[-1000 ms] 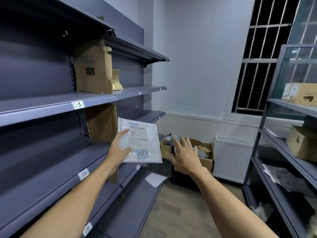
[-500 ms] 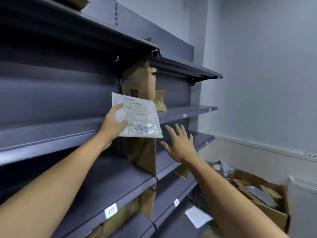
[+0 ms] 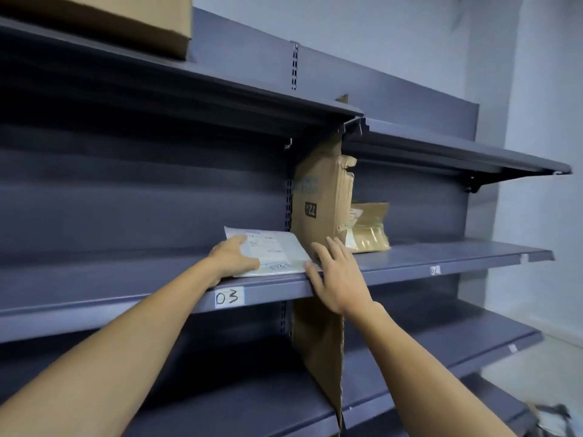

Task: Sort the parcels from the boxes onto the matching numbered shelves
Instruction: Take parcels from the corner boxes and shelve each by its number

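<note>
Two hands are up at the shelf (image 3: 94,288) whose front lip carries the handwritten label "03" (image 3: 229,297). The parcel (image 3: 277,252), a flat pale mailer with a printed slip on its face, lies face-up on that shelf just above the label, its near edge along the lip. Your left hand (image 3: 235,258) grasps it at the near left corner, thumb laid across the top (the other fingers are out of sight beneath). Your right hand (image 3: 334,277) is released, fingers straight and spread. It sits at the parcel's right corner, with the thumb at the edge; whether it truly touches, I cannot tell. Its fingertips reach the foot of the upright cardboard divider (image 3: 321,203), which stands just right of the parcel and splits this bay from the next. Beyond the divider a tan padded packet (image 3: 367,228) leans on the neighbouring shelf. One brown box (image 3: 126,20) sits on the top shelf at upper left.
</note>
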